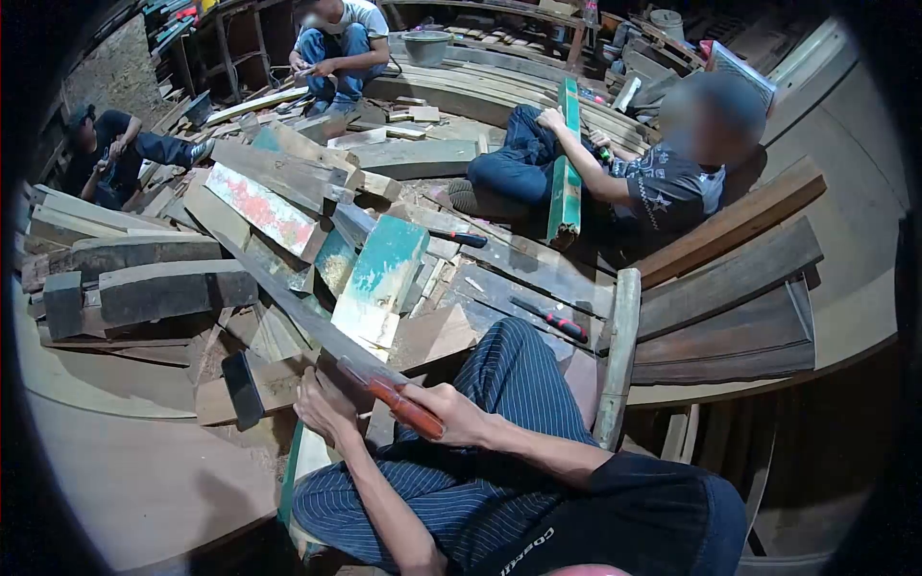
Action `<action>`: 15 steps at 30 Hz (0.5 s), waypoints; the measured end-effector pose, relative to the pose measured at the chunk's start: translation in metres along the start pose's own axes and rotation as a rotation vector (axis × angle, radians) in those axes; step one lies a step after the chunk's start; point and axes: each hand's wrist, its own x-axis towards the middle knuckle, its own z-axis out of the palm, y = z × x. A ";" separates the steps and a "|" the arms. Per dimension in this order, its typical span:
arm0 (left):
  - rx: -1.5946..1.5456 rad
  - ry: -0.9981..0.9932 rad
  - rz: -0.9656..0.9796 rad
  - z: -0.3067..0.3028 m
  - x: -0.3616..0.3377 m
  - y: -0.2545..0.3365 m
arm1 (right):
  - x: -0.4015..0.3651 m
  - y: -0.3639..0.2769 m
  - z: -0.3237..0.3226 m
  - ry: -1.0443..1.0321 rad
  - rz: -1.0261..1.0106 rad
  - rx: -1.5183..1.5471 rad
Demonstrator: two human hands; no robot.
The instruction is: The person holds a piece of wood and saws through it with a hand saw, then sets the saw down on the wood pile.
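My right hand (pixel 449 415) is closed round the orange-red handle of a handsaw (pixel 322 331). Its long blade slants up and to the left, over the heap of wood. Just left of the handle, my left hand (pixel 327 408) is closed at the end of a piece of wood (pixel 279 382); the saw and the hand itself partly hide its fingers. A dark phone (pixel 242 389) leans against that wood. Beyond the blade lies a green-and-white painted block (pixel 384 274), and a pale angled block (pixel 437 336) sits near my knee.
Chisel-like tools with red-and-black handles (pixel 552 320) (pixel 461 238) lie on boards ahead. At right, a co-worker (pixel 663 182) holds a green beam (pixel 565 173). Two more people (pixel 341 53) (pixel 106 158) sit farther back. Dark blocks (pixel 178 291) are stacked left; long planks (pixel 730 278) lie right.
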 end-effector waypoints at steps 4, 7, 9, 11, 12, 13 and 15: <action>-0.004 -0.022 0.036 -0.007 -0.001 0.000 | -0.002 0.005 0.001 0.028 -0.002 -0.011; -0.024 -0.013 0.056 -0.007 -0.001 -0.001 | -0.003 0.008 0.001 0.055 0.016 0.000; -0.036 -0.002 0.056 -0.005 -0.002 -0.003 | -0.002 0.008 0.001 0.045 -0.015 0.003; -0.039 0.009 0.058 0.003 -0.001 -0.009 | -0.002 0.007 0.000 0.042 -0.030 0.017; -0.051 -0.005 0.031 0.000 -0.001 -0.005 | -0.002 0.007 0.000 0.044 -0.029 0.031; -0.063 -0.019 0.004 -0.005 -0.001 -0.001 | -0.003 0.006 0.001 0.047 -0.029 0.045; -0.053 -0.032 -0.008 -0.009 -0.001 0.003 | -0.004 0.007 0.002 0.046 0.002 0.029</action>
